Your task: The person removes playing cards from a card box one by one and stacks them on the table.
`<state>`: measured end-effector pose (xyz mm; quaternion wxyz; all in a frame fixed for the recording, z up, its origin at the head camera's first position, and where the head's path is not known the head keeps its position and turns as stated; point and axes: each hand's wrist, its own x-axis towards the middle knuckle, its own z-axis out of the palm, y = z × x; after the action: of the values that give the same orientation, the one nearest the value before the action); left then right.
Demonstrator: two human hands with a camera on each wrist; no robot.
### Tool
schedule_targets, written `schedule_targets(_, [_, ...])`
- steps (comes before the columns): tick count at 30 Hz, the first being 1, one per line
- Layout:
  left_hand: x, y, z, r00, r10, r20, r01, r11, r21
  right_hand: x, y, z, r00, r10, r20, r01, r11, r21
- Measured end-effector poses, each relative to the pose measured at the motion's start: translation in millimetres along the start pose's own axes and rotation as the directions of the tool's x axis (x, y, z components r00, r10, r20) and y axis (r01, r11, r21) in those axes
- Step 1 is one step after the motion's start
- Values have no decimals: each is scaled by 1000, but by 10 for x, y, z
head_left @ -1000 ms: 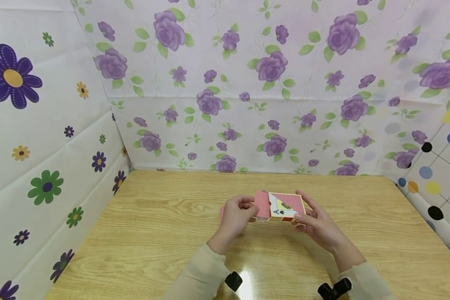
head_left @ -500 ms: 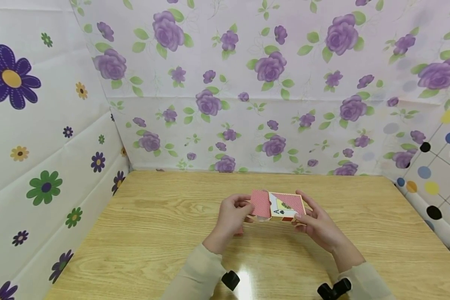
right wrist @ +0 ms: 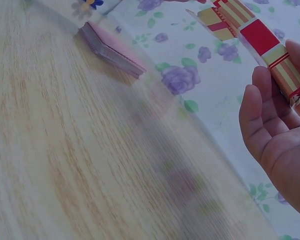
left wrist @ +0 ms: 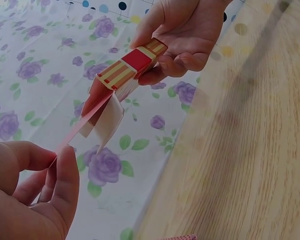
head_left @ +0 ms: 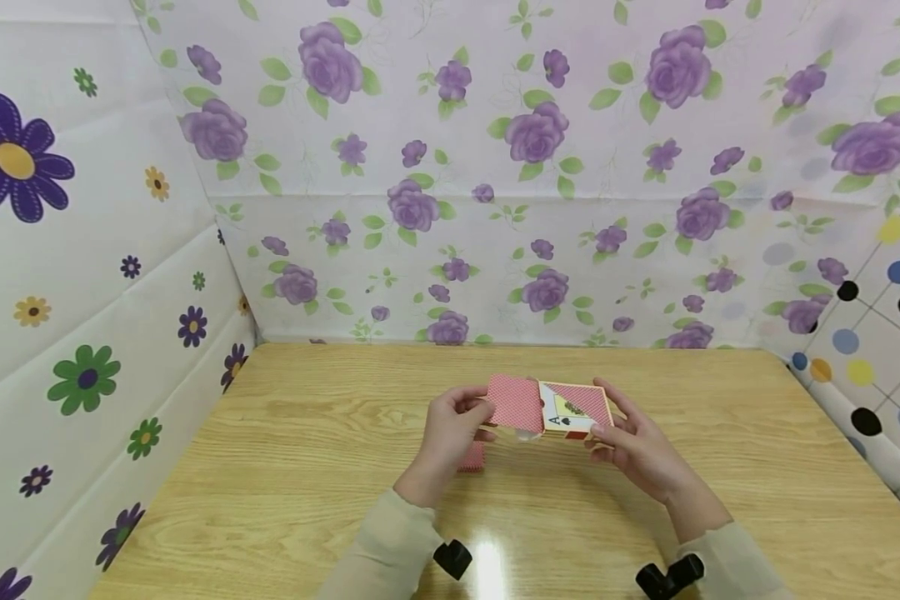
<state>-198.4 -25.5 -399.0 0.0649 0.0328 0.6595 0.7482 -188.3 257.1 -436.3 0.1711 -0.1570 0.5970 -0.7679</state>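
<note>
My left hand (head_left: 446,429) pinches the left end of a red-backed playing card (head_left: 515,402) between thumb and fingers. The card's right end sits inside the mouth of a playing card box (head_left: 577,408) printed with an ace of spades. My right hand (head_left: 633,446) grips the box by its far right end, above the table. Seen edge-on in the left wrist view, the card (left wrist: 72,131) looks thin, and a white box flap (left wrist: 108,122) hangs open below it. A red-backed deck of cards (right wrist: 110,52) lies on the table, partly hidden behind my left hand in the head view.
The wooden table (head_left: 307,433) stretches beneath both hands. Behind it hangs a cloth with purple roses (head_left: 412,204). A flower-print cloth (head_left: 120,275) stands on the left, and a dotted cloth (head_left: 877,350) on the right.
My left hand has moved left with the card, and more of the card shows outside the box. More of the deck on the table is visible. My right hand and the box stay nearly still.
</note>
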Motion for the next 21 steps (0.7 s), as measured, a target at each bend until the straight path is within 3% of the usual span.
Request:
schedule_targets(13, [1, 23, -88, 999, -17, -47, 16, 1000, -5, 7, -3, 18, 1000, 14, -7, -14, 1000, 3])
schedule_targets(21, [-7, 35, -150, 999, -18, -52, 17, 1000, -3, -10, -20, 16, 999, -27, 18, 27, 1000, 2])
